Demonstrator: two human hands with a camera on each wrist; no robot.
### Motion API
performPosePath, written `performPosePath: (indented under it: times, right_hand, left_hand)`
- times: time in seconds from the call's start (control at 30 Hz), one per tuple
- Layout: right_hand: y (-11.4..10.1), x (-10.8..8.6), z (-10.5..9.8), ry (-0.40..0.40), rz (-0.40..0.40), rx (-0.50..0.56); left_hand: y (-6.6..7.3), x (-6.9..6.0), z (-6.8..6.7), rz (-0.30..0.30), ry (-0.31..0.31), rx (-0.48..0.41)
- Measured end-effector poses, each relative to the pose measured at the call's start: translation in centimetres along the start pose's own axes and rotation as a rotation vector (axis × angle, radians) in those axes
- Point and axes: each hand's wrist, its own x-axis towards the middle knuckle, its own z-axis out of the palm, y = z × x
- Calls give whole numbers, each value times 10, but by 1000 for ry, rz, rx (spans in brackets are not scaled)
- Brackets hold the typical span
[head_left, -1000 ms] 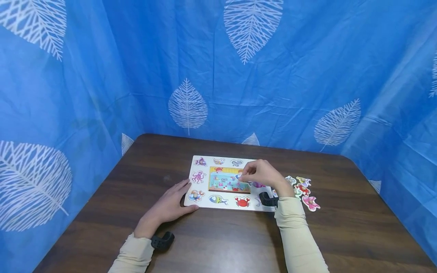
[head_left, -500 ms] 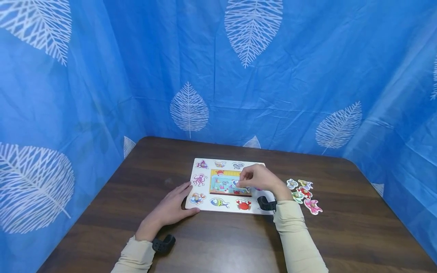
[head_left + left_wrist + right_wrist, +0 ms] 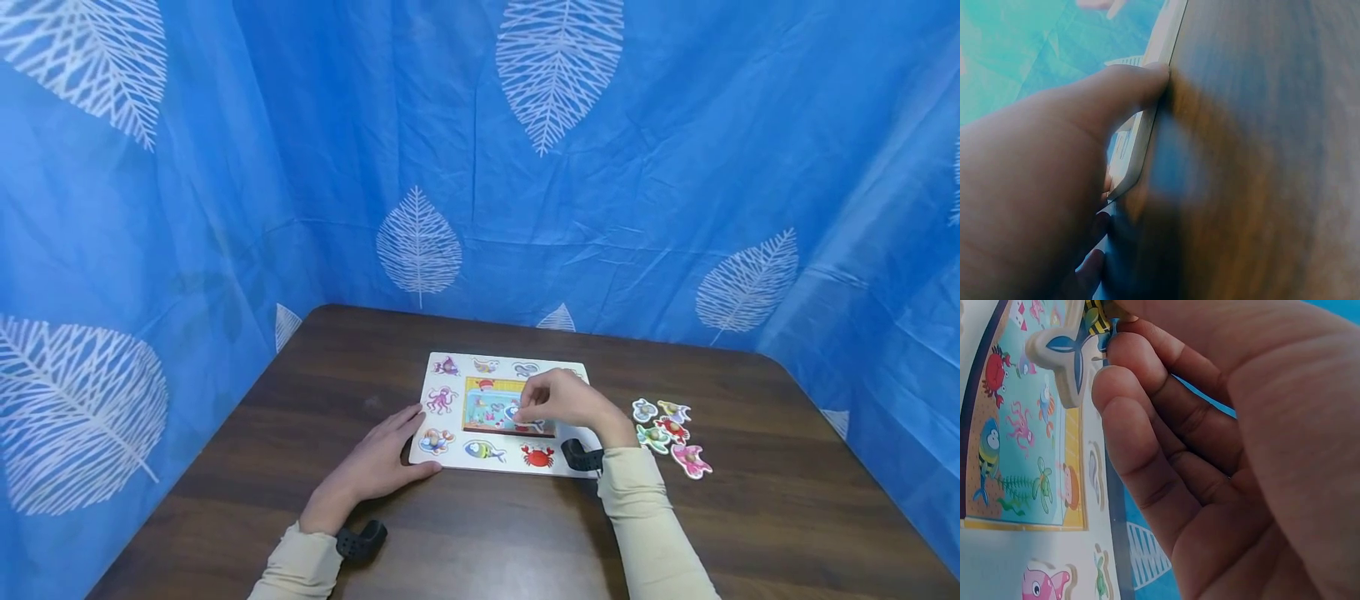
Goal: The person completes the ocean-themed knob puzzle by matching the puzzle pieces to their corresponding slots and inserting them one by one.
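Observation:
A white wooden puzzle board [image 3: 453,423] with sea-animal pictures lies on the table. At its lower left corner rests my left hand [image 3: 375,462], thumb against the near edge and fingers along the left side. My right hand [image 3: 562,400] is over the board's aquarium picture, pinching a fish puzzle piece [image 3: 513,414]. In the right wrist view, the piece's blue tail [image 3: 1069,362] and yellow-black stripes show; its front lies out of frame. The other fingers are bent and hold nothing. The right hand and wrist hide the board's right side.
Several loose sea-animal pieces lie right of the board, among them a pink piece [image 3: 692,461], a green piece [image 3: 654,439] and a red piece [image 3: 672,429]. The dark wooden table [image 3: 465,533] is bordered by a blue leaf-print curtain [image 3: 637,192].
The right hand has shifted slightly left and nearer over the aquarium picture, with the fish piece still pinched. The left hand keeps its place on the board. The head view has tilted a little.

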Motion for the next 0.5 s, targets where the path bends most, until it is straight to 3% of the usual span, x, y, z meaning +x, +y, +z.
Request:
performPosePath:
  times: [0.5]
  right_hand:
    - [-6, 3, 8, -37, -10, -14]
  left_hand:
    - [-2, 1, 2, 8, 12, -14]
